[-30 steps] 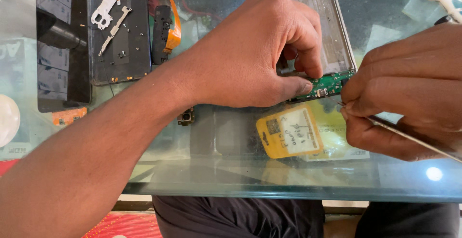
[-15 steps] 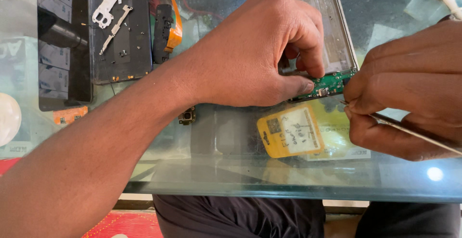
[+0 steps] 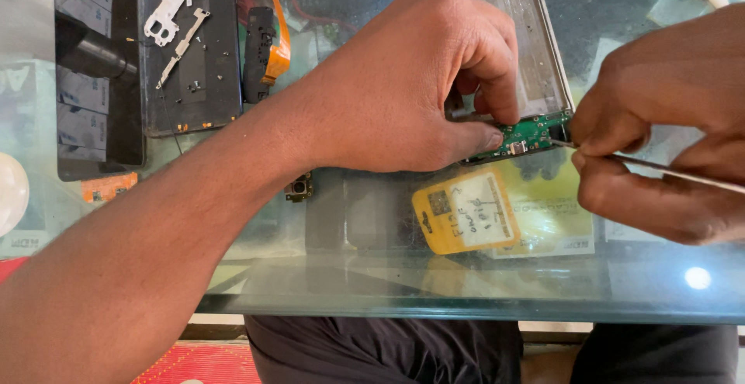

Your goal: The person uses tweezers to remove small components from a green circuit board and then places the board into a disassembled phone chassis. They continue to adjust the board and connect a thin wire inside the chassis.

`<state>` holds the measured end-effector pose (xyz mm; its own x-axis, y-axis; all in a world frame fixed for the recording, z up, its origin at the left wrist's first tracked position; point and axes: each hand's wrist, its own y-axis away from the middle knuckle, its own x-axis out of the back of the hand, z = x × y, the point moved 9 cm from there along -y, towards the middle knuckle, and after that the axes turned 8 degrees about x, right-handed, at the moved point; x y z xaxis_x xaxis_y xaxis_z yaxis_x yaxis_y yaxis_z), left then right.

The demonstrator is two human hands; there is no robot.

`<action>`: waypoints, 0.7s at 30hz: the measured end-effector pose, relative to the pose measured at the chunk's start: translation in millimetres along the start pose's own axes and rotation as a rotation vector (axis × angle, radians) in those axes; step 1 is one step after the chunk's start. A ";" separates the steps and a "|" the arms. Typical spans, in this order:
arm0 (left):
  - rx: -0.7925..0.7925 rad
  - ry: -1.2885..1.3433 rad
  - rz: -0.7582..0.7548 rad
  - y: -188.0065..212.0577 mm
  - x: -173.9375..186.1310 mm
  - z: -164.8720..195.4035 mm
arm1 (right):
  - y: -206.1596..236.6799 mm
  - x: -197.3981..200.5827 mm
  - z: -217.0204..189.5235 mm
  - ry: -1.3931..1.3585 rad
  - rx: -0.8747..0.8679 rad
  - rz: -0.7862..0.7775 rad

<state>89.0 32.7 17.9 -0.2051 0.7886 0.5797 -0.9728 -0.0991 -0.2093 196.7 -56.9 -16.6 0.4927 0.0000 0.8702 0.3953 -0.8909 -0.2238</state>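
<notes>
My left hand [image 3: 411, 89] reaches across the glass table and pinches a small green circuit board [image 3: 529, 133] at the lower end of an opened phone frame [image 3: 535, 50]. My right hand [image 3: 667, 120] comes in from the right and grips a thin metal tool [image 3: 667, 168], whose tip touches the right end of the green board. The frame's middle and left part are hidden under my left hand.
A black phone screen [image 3: 97, 81] and a dark plate [image 3: 198, 58] with metal brackets lie at the top left, beside an orange flex cable part [image 3: 268, 35]. A yellow tag [image 3: 466, 213] lies near the glass table's front edge [image 3: 466, 310]. A tiny component [image 3: 299, 188] sits mid-table.
My right hand and the tool have shifted slightly left, toward the green board. My left hand keeps its hold.
</notes>
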 end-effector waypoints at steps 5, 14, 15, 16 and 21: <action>-0.007 -0.024 0.002 -0.2 0.3 0.8 | -9.4 5.4 -2.3 -0.064 -0.077 0.049; -0.007 -0.042 0.002 -0.2 0.1 3.3 | -23.1 20.0 -12.1 0.069 -0.034 0.066; -0.014 -0.052 0.003 -0.3 0.4 4.5 | -22.5 19.8 -9.8 0.116 -0.040 0.036; -0.001 -0.059 0.001 -0.1 0.6 4.1 | -23.0 19.1 -12.5 0.099 0.003 0.011; 0.032 -0.089 -0.008 -0.6 0.1 2.6 | -30.0 20.9 -42.6 -0.029 0.299 -0.006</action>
<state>89.3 31.3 20.1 -0.2046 0.7327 0.6491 -0.9771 -0.1132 -0.1802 162.2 -49.5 27.0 0.5095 0.0218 0.8602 0.6070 -0.7176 -0.3414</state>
